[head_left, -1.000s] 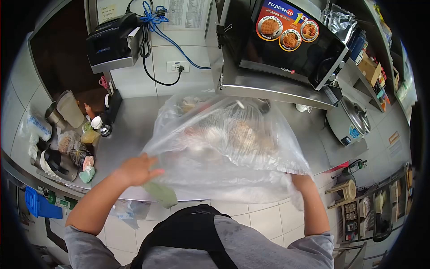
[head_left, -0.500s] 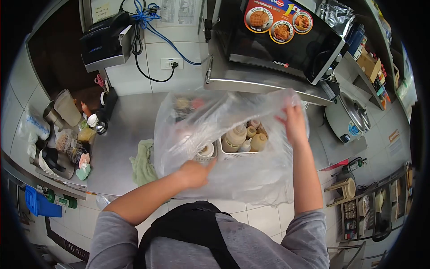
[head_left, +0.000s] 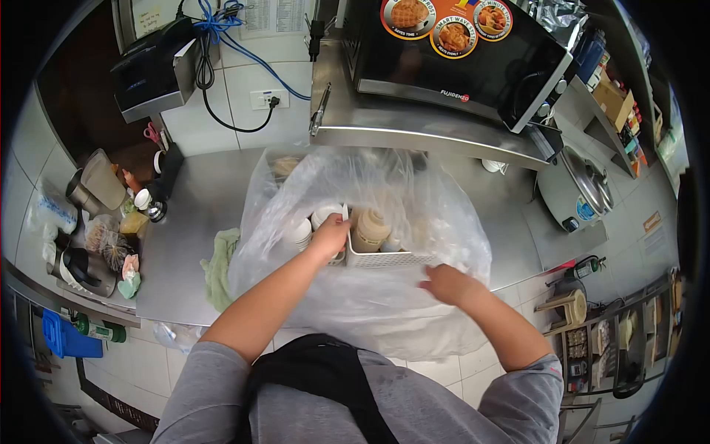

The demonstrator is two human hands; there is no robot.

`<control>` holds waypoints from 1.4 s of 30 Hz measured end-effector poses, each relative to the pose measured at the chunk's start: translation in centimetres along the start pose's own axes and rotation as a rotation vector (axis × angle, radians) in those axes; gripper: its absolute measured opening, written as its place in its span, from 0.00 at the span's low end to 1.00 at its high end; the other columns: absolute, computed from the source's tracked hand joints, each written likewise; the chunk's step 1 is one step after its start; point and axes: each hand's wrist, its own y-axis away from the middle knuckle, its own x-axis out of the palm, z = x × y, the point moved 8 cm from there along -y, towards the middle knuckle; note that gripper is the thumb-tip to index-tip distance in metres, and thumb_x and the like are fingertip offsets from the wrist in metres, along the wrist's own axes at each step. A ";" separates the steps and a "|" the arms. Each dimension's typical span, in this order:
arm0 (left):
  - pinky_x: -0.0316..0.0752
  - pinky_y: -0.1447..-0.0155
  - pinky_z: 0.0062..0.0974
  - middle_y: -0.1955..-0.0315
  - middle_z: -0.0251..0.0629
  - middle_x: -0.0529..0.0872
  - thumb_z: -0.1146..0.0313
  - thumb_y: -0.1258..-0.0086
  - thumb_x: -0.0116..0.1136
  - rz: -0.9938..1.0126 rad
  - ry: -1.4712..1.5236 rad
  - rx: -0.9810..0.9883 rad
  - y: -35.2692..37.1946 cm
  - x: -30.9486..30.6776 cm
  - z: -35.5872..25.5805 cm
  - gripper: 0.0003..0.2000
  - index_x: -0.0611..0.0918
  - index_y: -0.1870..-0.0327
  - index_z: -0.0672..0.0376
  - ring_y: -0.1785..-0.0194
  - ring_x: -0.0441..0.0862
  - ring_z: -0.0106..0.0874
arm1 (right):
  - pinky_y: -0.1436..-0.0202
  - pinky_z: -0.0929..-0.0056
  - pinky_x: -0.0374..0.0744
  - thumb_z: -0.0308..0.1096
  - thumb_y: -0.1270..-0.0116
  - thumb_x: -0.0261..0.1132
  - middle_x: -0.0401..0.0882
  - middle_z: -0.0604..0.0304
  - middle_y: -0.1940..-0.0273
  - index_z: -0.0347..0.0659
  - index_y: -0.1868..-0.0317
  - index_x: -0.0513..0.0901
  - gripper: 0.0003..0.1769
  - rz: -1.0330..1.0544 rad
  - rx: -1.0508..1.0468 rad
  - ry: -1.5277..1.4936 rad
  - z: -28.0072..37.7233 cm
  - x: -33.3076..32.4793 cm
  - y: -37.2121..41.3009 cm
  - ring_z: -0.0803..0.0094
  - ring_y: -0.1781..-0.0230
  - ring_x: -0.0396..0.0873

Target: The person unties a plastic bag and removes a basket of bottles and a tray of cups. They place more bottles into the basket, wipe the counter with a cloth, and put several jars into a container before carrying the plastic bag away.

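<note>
The left hand (head_left: 330,237) grips the white basket (head_left: 388,259); I can't tell if the right hand (head_left: 449,285) grasps the plastic bag (head_left: 370,307).

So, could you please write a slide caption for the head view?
Left hand at a white basket holding bottles, right hand near its front, clear plastic around it.

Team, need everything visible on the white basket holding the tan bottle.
The white basket looks like rigid plastic, its front wall pierced by small holes. It sits upright, open-topped, near mid-view; its base is hidden. The tan bottle stands toward its left end. Clear plastic hangs over its right part, blurring whatever is there. The left hand is at its left end; the right hand is near its front right corner, contact unclear in both cases.
</note>
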 end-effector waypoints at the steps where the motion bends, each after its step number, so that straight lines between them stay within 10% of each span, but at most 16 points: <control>1: 0.75 0.49 0.33 0.48 0.50 0.80 0.61 0.28 0.53 -0.004 -0.117 0.011 -0.4 0.4 0.0 0.20 0.74 0.40 0.64 0.53 0.81 0.39 | 0.28 0.37 0.51 0.49 0.27 0.57 0.78 0.49 0.42 0.42 0.35 0.70 0.27 0.027 -0.038 -0.010 -4.6 2.0 -2.5 0.57 0.33 0.71; 3: 0.73 0.41 0.35 0.38 0.50 0.76 0.59 0.27 0.51 0.135 -0.370 -0.026 -3.3 1.0 2.8 0.22 0.73 0.36 0.62 0.44 0.79 0.41 | 0.30 0.45 0.61 0.46 0.28 0.59 0.79 0.49 0.43 0.41 0.37 0.73 0.25 -0.178 -0.059 -0.145 -6.9 -0.4 -2.0 0.55 0.37 0.74; 5: 0.67 0.33 0.36 0.33 0.48 0.72 0.58 0.26 0.47 -0.087 -0.507 0.411 -2.2 0.8 0.0 0.24 0.71 0.33 0.60 0.33 0.72 0.42 | 0.32 0.50 0.66 0.46 0.28 0.59 0.79 0.47 0.43 0.40 0.37 0.73 0.25 -0.081 -0.068 -0.089 -2.2 -5.2 1.4 0.53 0.39 0.74; 10: 0.61 0.28 0.36 0.32 0.46 0.71 0.55 0.23 0.41 -0.133 -0.479 0.296 -0.2 1.1 -1.1 0.25 0.69 0.31 0.59 0.29 0.66 0.42 | 0.40 0.61 0.76 0.44 0.28 0.59 0.78 0.41 0.44 0.38 0.39 0.76 0.24 -0.307 -0.450 -0.456 2.3 -8.2 0.5 0.47 0.43 0.76; 12: 0.61 0.31 0.31 0.35 0.45 0.74 0.60 0.25 0.47 0.184 -0.153 -0.104 -0.5 2.2 2.3 0.24 0.71 0.32 0.61 0.32 0.68 0.35 | 0.36 0.59 0.73 0.42 0.28 0.56 0.76 0.39 0.41 0.38 0.39 0.77 0.23 -0.448 -0.479 -0.419 0.6 -9.3 -1.9 0.47 0.40 0.74; 19: 0.75 0.52 0.31 0.49 0.39 0.81 0.64 0.28 0.53 0.220 -0.450 -0.105 5.0 3.0 3.1 0.17 0.77 0.44 0.63 0.55 0.79 0.29 | 0.25 0.59 0.61 0.36 0.31 0.55 0.71 0.40 0.35 0.38 0.45 0.81 0.19 -0.699 -0.435 -0.243 -9.1 -11.1 -6.5 0.48 0.33 0.69; 21: 0.75 0.60 0.28 0.58 0.38 0.80 0.70 0.32 0.58 0.085 -0.300 0.152 6.2 3.3 3.8 0.14 0.74 0.48 0.65 0.63 0.79 0.27 | 0.29 0.64 0.67 0.37 0.31 0.58 0.74 0.47 0.37 0.37 0.45 0.81 0.19 -0.841 -0.351 0.383 -11.0 -10.1 -8.3 0.53 0.36 0.72; 25: 0.75 0.59 0.27 0.63 0.38 0.79 0.75 0.34 0.60 0.071 -0.155 0.193 8.5 4.1 5.1 0.16 0.71 0.48 0.65 0.62 0.79 0.26 | 0.26 0.63 0.63 0.36 0.30 0.55 0.76 0.51 0.39 0.40 0.46 0.81 0.17 -0.330 -0.126 0.324 -13.1 -9.0 -9.8 0.57 0.35 0.72; 33: 0.77 0.52 0.30 0.58 0.44 0.82 0.69 0.31 0.59 0.095 0.035 -0.034 8.5 3.6 7.6 0.17 0.73 0.44 0.64 0.55 0.80 0.32 | 0.32 0.64 0.71 0.39 0.31 0.56 0.75 0.50 0.39 0.40 0.40 0.77 0.21 -0.272 -0.275 -0.352 -15.7 -4.9 -10.1 0.59 0.37 0.73; 37: 0.80 0.43 0.31 0.46 0.48 0.80 0.67 0.24 0.54 0.200 0.171 -0.157 9.1 4.2 7.6 0.28 0.58 0.29 0.69 0.44 0.80 0.33 | 0.29 0.62 0.67 0.41 0.28 0.53 0.72 0.48 0.36 0.41 0.34 0.71 0.25 -0.378 -0.177 -0.010 -15.6 -0.2 -6.4 0.57 0.34 0.70; 42: 0.80 0.46 0.31 0.46 0.45 0.79 0.66 0.24 0.54 0.178 0.162 -0.119 9.4 4.3 7.7 0.25 0.63 0.32 0.65 0.45 0.79 0.32 | 0.29 0.58 0.66 0.39 0.29 0.54 0.74 0.47 0.37 0.43 0.35 0.74 0.24 -0.572 -0.001 -0.075 -14.7 2.7 -5.8 0.53 0.33 0.70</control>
